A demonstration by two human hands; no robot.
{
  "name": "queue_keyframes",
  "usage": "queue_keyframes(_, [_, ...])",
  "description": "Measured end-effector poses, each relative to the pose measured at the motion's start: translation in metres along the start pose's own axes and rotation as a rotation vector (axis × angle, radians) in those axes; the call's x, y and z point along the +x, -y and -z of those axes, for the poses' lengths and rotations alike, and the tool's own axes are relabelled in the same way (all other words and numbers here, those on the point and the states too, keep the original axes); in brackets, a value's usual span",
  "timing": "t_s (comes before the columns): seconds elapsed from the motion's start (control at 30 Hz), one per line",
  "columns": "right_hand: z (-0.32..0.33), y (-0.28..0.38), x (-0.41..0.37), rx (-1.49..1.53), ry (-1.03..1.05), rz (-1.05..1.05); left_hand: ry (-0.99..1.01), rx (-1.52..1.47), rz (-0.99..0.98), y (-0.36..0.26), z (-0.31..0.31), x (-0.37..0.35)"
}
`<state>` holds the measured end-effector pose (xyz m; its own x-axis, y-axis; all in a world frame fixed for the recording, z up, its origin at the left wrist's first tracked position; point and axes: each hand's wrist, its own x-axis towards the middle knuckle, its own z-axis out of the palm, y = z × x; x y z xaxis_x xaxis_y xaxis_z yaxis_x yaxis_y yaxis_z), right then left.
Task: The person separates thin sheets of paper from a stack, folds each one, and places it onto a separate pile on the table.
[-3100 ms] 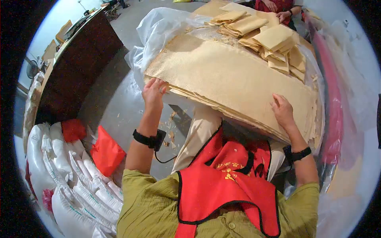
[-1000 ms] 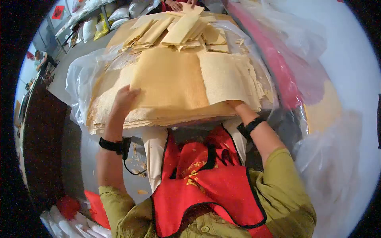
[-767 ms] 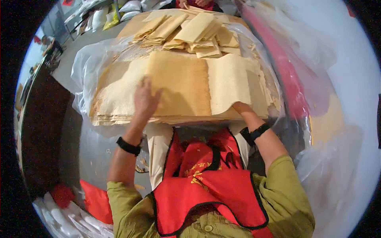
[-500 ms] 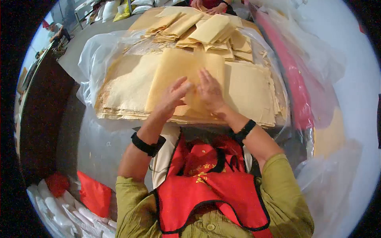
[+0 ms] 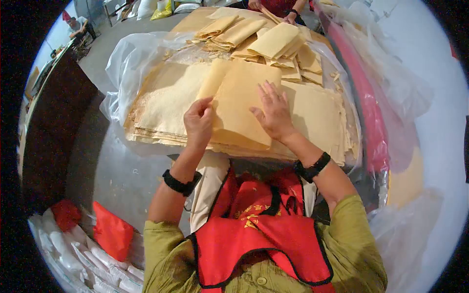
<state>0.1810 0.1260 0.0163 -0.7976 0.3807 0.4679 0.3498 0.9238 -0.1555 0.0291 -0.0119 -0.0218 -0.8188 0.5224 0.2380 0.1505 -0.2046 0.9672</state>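
Observation:
A thin, pale-yellow sheet point(image 5: 239, 107), folded over on itself, lies across the middle of a wide stack of similar sheets point(image 5: 163, 100). My left hand point(image 5: 199, 124) is closed at the fold's left edge, thumb and fingers pinching the sheet there. On the right part of the same sheet rests my right hand point(image 5: 274, 115), palm down with fingers stretched and thumb apart. The stack shows on both sides of the folded sheet, its layered edges ragged at the front.
Beyond the stack lies a pile of folded sheets point(image 5: 276, 39). Across the table are a co-worker's hands point(image 5: 291, 17). Clear plastic film point(image 5: 122, 63) drapes over the left edge; pink plastic point(image 5: 364, 105) runs along the right. A dark panel point(image 5: 56, 122) stands at left.
My left hand has moved from above the sheet to its left edge and closed on it. The right hand has shifted right and lies flat. The sheet's left part is now lifted or folded inward.

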Motion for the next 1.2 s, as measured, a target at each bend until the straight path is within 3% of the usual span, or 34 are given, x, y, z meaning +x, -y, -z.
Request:
queue_keyframes(0.17, [-0.037,0.008,0.001,-0.066,0.245,-0.015,0.041,0.674,-0.065,-0.013,0.019,-0.005])
queue_keyframes(0.27, [-0.045,0.012,0.004,-0.069,0.305,0.009,0.01,0.985,-0.427,0.0,0.034,0.003])
queue_keyframes(0.37, [-0.045,0.01,0.005,-0.087,0.319,0.045,-0.225,1.087,-0.583,-0.004,0.045,0.022])
queue_keyframes(0.4, [-0.047,0.009,0.005,-0.085,0.317,0.05,-0.182,1.18,-0.488,-0.004,0.051,0.028])
queue_keyframes(0.5, [-0.045,0.011,0.007,-0.062,0.329,0.055,0.042,0.894,0.059,-0.026,0.065,0.047])
queue_keyframes(0.53, [-0.041,0.011,0.007,-0.055,0.337,0.05,0.133,0.547,0.1,-0.033,0.066,0.058])
queue_keyframes(0.63, [-0.031,0.018,0.01,-0.086,0.392,0.022,0.521,0.034,0.328,-0.065,0.059,0.05])
queue_keyframes(0.67, [-0.035,0.014,0.006,-0.05,0.306,0.066,0.602,0.054,0.354,-0.067,0.053,0.048])
queue_keyframes(0.77, [-0.048,0.01,0.009,-0.085,0.112,0.195,0.821,-0.071,0.194,-0.073,0.018,0.03])
queue_keyframes(0.83, [-0.056,0.0,0.013,0.038,0.003,0.244,0.793,0.407,-0.144,-0.057,-0.011,0.018])
queue_keyframes(0.9, [-0.076,-0.008,0.013,0.33,-0.103,0.288,0.638,0.563,-0.222,-0.031,-0.04,0.005])
queue_keyframes(0.93, [-0.085,-0.007,0.014,0.56,-0.159,0.306,0.584,0.675,-0.249,-0.032,-0.048,0.002])
queue_keyframes(1.03, [-0.091,-0.022,0.008,0.704,-0.152,0.321,0.46,0.797,-0.324,-0.015,-0.061,-0.006])
queue_keyframes(1.2, [-0.075,-0.037,-0.002,0.602,0.093,0.089,0.36,0.895,-0.291,-0.008,-0.071,-0.016])
